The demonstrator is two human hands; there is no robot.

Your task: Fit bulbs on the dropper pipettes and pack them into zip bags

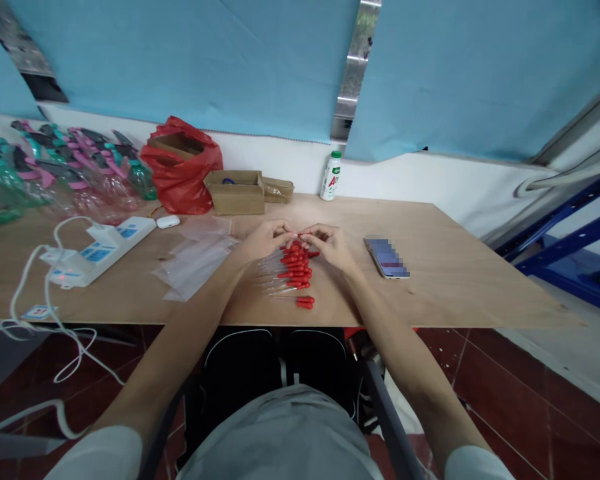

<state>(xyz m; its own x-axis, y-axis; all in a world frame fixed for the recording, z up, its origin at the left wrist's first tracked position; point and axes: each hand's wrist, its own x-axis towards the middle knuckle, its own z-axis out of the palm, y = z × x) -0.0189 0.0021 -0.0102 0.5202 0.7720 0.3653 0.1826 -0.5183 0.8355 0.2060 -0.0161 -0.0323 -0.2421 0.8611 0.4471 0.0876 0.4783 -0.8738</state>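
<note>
A pile of glass droppers with red rubber bulbs (296, 272) lies on the table in front of me, their thin clear tips pointing left. At the far end of the pile, my left hand (265, 240) and my right hand (330, 244) meet with fingertips pinched. Between them shows a bit of red, which looks like the bulb of a dropper; its tip is hidden by my fingers. Two droppers (305, 303) lie a little apart at the near end. Left of the pile, clear plastic bags (193, 267) are spread in a loose stack.
A white power strip (107, 250) with cables and an earbud case (168, 222) sit left. Behind stand spray bottles (85, 173), a red plastic bag (183, 177), an open cardboard box (237, 193) and a white bottle (331, 177). To the right lies a phone (386, 258).
</note>
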